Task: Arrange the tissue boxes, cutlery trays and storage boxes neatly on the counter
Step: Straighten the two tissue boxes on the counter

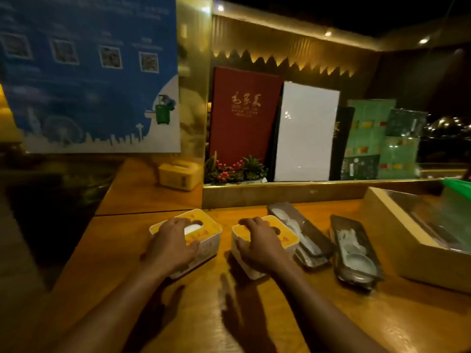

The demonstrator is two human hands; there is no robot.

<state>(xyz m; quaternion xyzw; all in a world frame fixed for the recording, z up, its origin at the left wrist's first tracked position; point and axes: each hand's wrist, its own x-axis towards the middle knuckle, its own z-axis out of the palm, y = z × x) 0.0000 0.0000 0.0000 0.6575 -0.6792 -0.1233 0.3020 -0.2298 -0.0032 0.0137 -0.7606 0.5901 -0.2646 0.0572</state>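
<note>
Two white tissue boxes with yellow lids stand side by side on the wooden counter (193,314). My left hand (170,244) grips the left tissue box (210,230) from above; a white tissue pokes out of its lid. My right hand (260,243) grips the right tissue box (290,234) the same way. Right of them lie two dark cutlery trays, the nearer-left cutlery tray (303,230) and the right cutlery tray (355,250), both holding pale items. A large wooden storage box (397,235) sits at the right edge.
A third yellow tissue box (179,174) stands on the lower ledge behind, left. A raised gold-edged shelf (280,193) carries a small plant (235,170), upright menus (242,118) and green cards. A blue poster (89,72) hangs at the left.
</note>
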